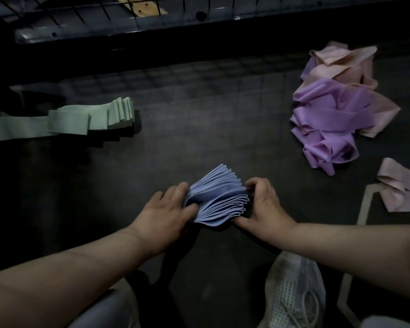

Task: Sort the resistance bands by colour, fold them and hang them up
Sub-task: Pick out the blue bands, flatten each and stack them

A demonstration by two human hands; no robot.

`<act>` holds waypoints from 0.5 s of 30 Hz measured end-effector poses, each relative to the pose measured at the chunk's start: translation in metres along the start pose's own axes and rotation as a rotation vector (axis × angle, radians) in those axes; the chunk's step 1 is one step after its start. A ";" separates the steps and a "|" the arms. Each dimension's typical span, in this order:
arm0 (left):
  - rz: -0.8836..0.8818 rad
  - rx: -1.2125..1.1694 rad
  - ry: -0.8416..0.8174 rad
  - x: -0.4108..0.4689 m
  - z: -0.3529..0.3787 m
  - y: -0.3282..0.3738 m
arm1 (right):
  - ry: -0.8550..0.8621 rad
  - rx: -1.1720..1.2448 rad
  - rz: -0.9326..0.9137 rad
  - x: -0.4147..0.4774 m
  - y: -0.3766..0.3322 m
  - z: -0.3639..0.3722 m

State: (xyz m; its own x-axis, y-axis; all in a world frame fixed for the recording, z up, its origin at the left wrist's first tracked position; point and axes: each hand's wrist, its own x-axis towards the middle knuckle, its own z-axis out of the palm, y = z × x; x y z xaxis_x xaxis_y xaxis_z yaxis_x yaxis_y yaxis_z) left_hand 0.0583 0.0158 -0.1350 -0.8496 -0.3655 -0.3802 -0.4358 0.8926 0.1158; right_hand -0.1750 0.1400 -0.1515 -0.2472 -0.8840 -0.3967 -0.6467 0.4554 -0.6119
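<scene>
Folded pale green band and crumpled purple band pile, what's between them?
In the head view, only bare dark floor separates the folded pale green band from the crumpled purple band pile.

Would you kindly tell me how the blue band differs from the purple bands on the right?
The blue band is folded into neat, even pleats; the purple bands lie in a loose, crumpled heap. The blue band is held between the left hand and right hand; the purple bands rest untouched on the dark floor. Both are flat, wide strips.
</scene>
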 end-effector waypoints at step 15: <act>0.030 -0.027 0.045 0.000 0.000 -0.002 | -0.107 -0.147 -0.190 0.008 -0.001 -0.017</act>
State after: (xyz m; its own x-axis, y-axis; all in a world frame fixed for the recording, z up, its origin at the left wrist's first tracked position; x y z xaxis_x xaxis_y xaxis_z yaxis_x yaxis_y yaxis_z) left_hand 0.0596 0.0142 -0.1351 -0.8748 -0.3507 -0.3344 -0.4171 0.8962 0.1511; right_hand -0.1882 0.1307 -0.1425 -0.0385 -0.9324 -0.3593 -0.7740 0.2552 -0.5795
